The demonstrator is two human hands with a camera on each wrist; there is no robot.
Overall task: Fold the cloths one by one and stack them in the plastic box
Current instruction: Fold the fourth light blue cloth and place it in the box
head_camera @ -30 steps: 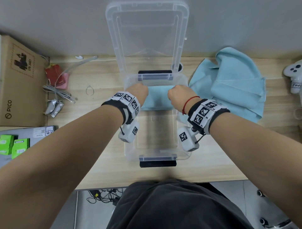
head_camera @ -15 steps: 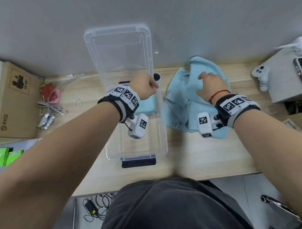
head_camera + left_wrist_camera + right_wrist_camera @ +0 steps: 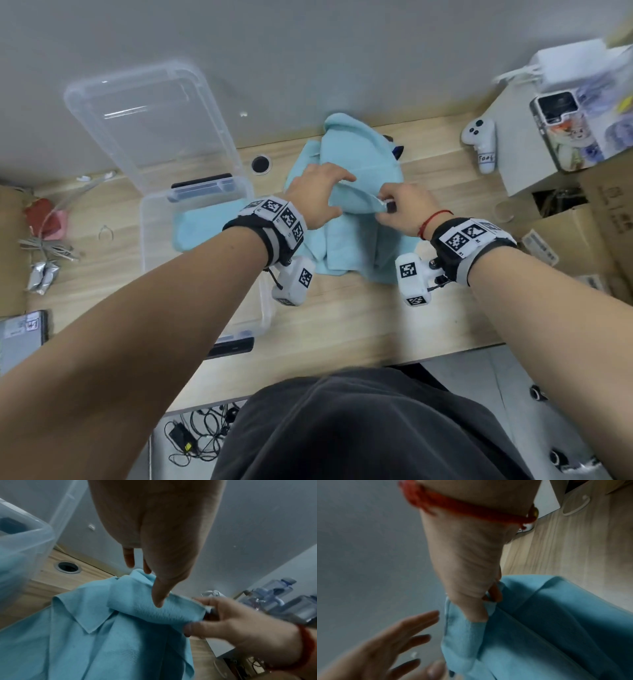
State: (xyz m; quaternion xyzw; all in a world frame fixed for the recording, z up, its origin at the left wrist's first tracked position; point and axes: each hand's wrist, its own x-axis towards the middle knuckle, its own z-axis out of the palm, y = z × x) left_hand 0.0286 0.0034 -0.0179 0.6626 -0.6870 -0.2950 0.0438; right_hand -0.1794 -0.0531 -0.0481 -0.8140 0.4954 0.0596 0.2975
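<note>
Head view: both hands, off the box [image 3: 205,219], now meet beside it—right hand [image 3: 407,212] pinching next cloth [image 3: 356,236], left hand [image 3: 317,195] apparently spread.

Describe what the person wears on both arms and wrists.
Both forearms are bare, no sleeves. Each wrist carries a black strap topped with white blocks printed with black square-pattern markers, and a white camera module with the same markers hangs below. A thin red string bracelet sits behind the right hand.
</note>
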